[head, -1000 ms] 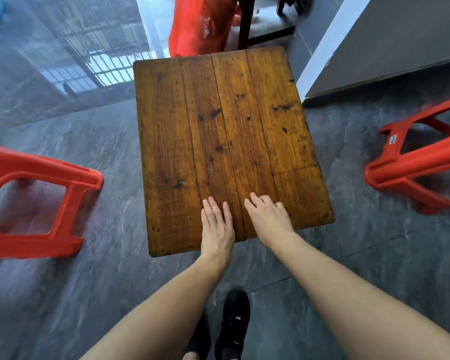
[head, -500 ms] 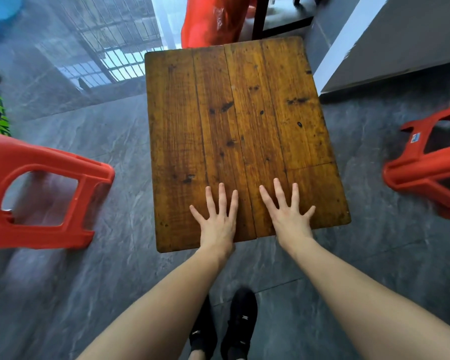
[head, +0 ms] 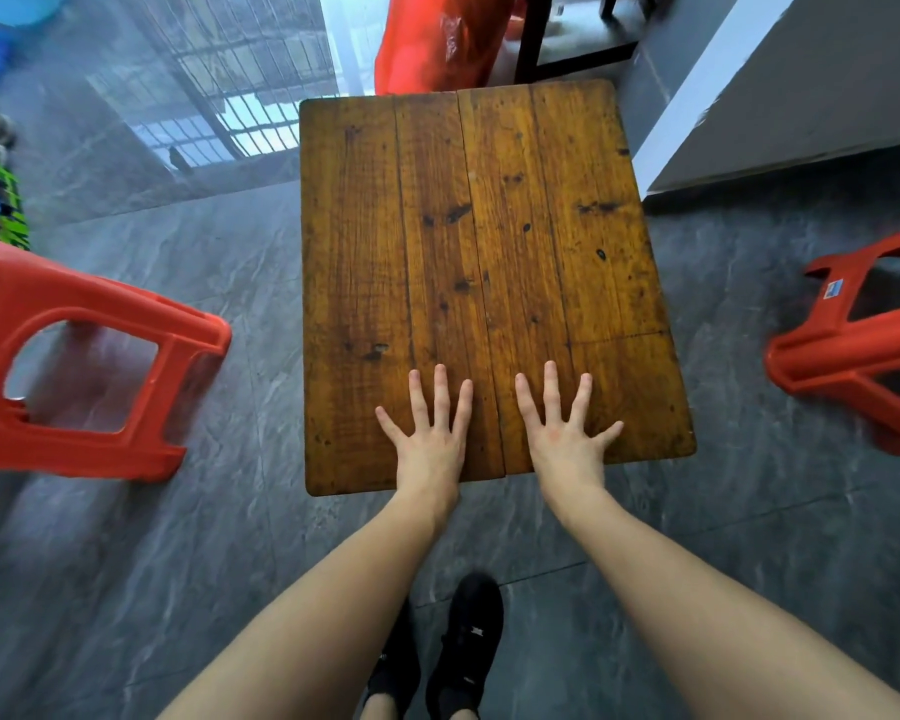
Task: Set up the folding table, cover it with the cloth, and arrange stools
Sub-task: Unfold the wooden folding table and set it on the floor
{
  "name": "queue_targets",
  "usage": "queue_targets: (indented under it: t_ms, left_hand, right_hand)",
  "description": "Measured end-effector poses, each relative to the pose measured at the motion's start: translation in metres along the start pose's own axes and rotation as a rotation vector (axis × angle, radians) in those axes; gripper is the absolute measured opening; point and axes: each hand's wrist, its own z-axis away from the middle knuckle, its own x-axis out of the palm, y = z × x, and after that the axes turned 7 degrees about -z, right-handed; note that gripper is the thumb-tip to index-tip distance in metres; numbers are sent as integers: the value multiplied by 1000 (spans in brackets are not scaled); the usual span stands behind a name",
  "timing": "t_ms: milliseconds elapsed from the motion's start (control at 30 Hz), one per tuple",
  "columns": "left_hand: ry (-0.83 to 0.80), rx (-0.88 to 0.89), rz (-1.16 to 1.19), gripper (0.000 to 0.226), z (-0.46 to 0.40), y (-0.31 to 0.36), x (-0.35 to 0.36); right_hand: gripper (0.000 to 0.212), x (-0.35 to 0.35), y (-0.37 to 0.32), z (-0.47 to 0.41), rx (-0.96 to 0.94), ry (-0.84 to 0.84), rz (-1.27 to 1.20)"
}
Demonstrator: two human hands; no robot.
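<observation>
left hand point(head: 430, 439), right hand point(head: 562, 433) flat, fingers spread, at wooden table point(head: 489, 226) near edge; stools well apart.

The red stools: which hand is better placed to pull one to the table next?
Left, probably: the left hand lies nearer the left stool; the right stool sits farther off.

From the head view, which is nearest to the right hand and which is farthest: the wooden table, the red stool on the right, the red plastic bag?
1. Wooden table: directly under the right hand, which rests flat on its near edge.
2. Red stool on the right: lying tipped on the floor, off to the right.
3. Red plastic bag: beyond the table's far edge.
</observation>
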Motion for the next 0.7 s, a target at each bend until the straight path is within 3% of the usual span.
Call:
queue_targets:
  t_ms: [367,700]
  left_hand:
    - [-18,-33,-66,117,17,8,4]
    - [-57,-40,-93,123,68,11,13]
  right_hand:
    - [134,8,1,18,-14,-7,13]
    - [133,23,-9,68,8,-7,12]
